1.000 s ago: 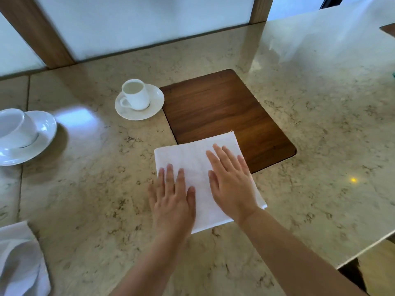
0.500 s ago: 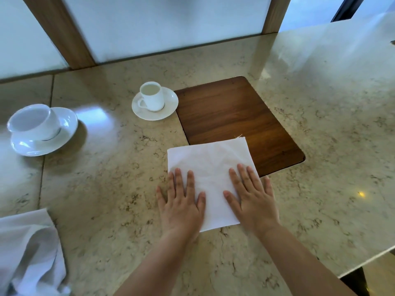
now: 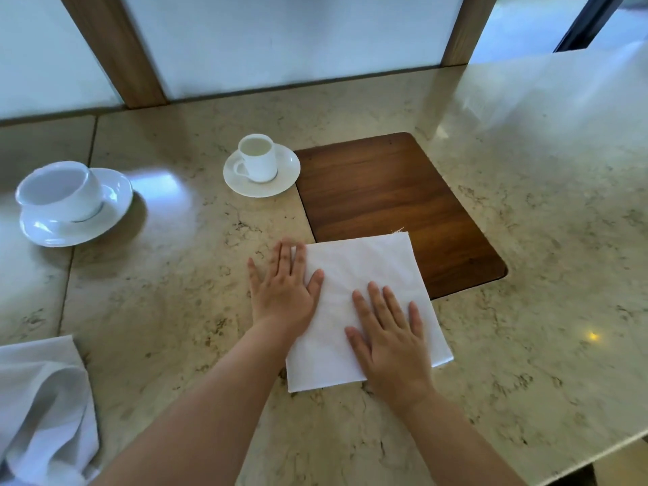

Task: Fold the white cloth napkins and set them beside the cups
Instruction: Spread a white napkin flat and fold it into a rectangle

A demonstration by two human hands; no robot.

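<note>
Folded white napkin (image 3: 364, 303) lies flat on marble bench (image 3: 526, 240), centre of frame, far corner overlapping dark wood inlay (image 3: 396, 191). Left hand (image 3: 284, 289) flat, fingers spread, over napkin's left edge, half on bench. Right hand (image 3: 389, 335) flat, fingers spread, pressing napkin's lower right part; neither grip pinches cloth. Napkin near square, slightly longer top to bottom, edges tilted, far corner toward upper right. Small cup (image 3: 256, 159) on saucer, upper centre. Larger cup (image 3: 59, 191) at left. Crumpled napkin (image 3: 42, 408) lower left.
</note>
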